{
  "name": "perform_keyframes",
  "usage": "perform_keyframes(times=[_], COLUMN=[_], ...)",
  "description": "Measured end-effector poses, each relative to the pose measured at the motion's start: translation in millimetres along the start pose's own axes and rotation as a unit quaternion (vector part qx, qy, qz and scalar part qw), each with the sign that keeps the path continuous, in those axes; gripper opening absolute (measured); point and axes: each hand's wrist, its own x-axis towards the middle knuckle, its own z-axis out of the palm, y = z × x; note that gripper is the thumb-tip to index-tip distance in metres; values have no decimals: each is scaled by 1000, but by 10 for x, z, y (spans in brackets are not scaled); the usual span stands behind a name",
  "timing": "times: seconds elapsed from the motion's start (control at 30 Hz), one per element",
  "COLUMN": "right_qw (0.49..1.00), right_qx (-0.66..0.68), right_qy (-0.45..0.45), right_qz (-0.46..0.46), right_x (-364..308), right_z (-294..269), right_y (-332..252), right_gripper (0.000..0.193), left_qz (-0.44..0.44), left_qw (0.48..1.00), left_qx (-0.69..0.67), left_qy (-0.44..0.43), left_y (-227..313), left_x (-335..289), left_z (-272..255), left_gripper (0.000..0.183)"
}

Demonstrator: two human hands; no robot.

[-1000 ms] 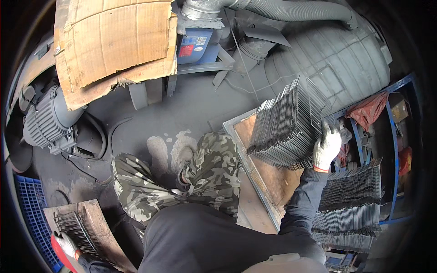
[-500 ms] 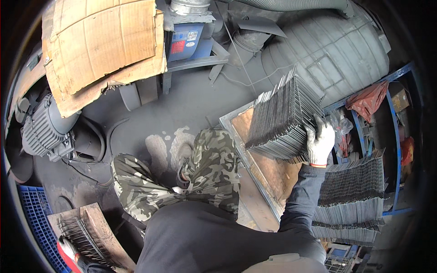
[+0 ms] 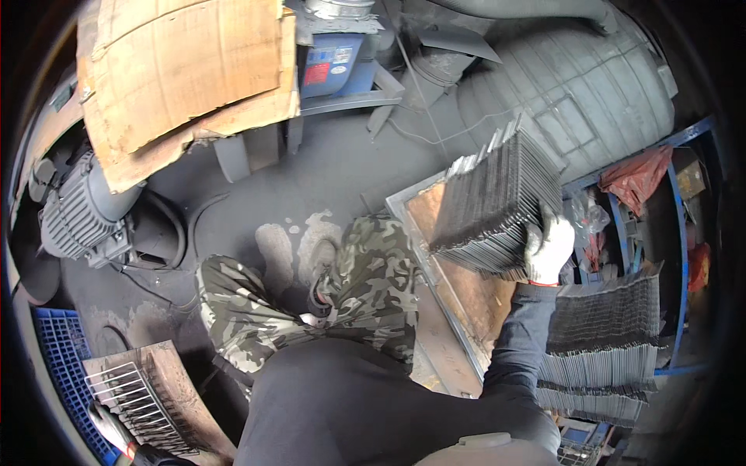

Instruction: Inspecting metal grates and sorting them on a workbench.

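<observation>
My right hand (image 3: 550, 247), in a white knit glove, is closed at the near right corner of a tall stack of dark wire racks (image 3: 493, 206). Its fingertips press among the rack edges. The stack leans on a brown board (image 3: 486, 303) in a metal frame. At the lower left, my gloved left hand (image 3: 113, 429) is at the end of a shiny wire rack (image 3: 128, 384), fingers curled at its edge and partly in shadow. That rack lies over darker wire pieces on a worn wooden board (image 3: 175, 373).
More wire racks (image 3: 602, 326) are stacked at the right beside a blue-framed shelf (image 3: 674, 256). A motor (image 3: 78, 213) and blue plastic crate (image 3: 58, 346) stand left. Cardboard sheets (image 3: 186, 70) lie far left; a large grey tank (image 3: 571, 93) lies far right.
The shiny wire rack now shows brightly at my left hand, over the wooden board. My right hand stays at the stack; the whole view has shifted slightly.
</observation>
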Motion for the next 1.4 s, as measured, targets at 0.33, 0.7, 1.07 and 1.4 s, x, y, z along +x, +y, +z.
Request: perform_keyframes(times=[0.33, 0.7, 1.07, 1.4], right_qw=[828, 374, 407, 439], right_qx=[521, 830, 739, 761], right_qy=[193, -350, -309, -339], right_qz=[71, 221, 440, 337], right_x=[308, 809, 703, 867], right_z=[-112, 318, 1480, 1575], right_y=[-2500, -4563, -3671, -4303], right_gripper=[55, 23, 9, 17], left_qz=[267, 478, 2, -93], left_qw=[963, 866, 730, 732], left_qx=[0, -111, -499, -506], left_qy=[37, 91, -468, -446], left_y=[3321, 4922, 5200, 4697], left_x=[-858, -1466, -1609, -1336], left_z=[-161, 1195, 2901, 2854], left_gripper=[38, 66, 80, 24])
